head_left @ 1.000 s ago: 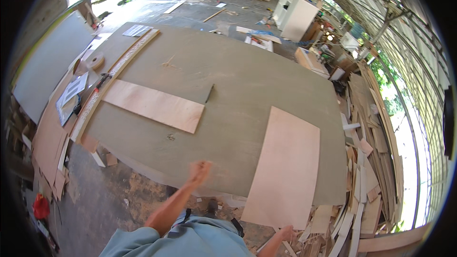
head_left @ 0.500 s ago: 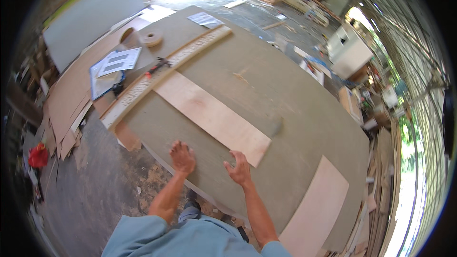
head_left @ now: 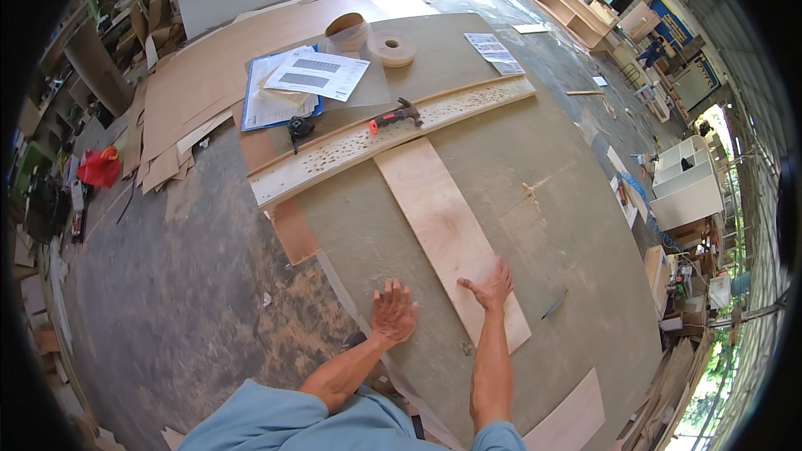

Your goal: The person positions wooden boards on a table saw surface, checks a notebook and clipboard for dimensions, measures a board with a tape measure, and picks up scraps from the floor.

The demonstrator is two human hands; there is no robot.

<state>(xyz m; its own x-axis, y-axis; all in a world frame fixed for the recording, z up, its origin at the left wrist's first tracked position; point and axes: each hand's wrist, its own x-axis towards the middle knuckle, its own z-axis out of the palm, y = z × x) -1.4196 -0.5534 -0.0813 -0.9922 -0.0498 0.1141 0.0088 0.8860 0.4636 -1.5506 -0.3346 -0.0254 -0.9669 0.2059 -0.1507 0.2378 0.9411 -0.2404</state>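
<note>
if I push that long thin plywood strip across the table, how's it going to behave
The plywood strip lies flat on the grey worktable, so it would probably slide rather than tip or roll. It looks thin and long, so likely light and a bit bendy if lifted by one end. The right hand rests on its near end, the left hand beside it.

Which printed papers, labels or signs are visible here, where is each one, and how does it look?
Printed sheets: white pages with grey blocks, on a blue folder at the worktable's far left.
Leaflet: white, rectangular, small print, far edge of the worktable.
Wall sign: blue panel, far upper right, too small to tell more.
Both hands lie far from these: the right hand on the plywood strip, the left hand beside it.
</note>
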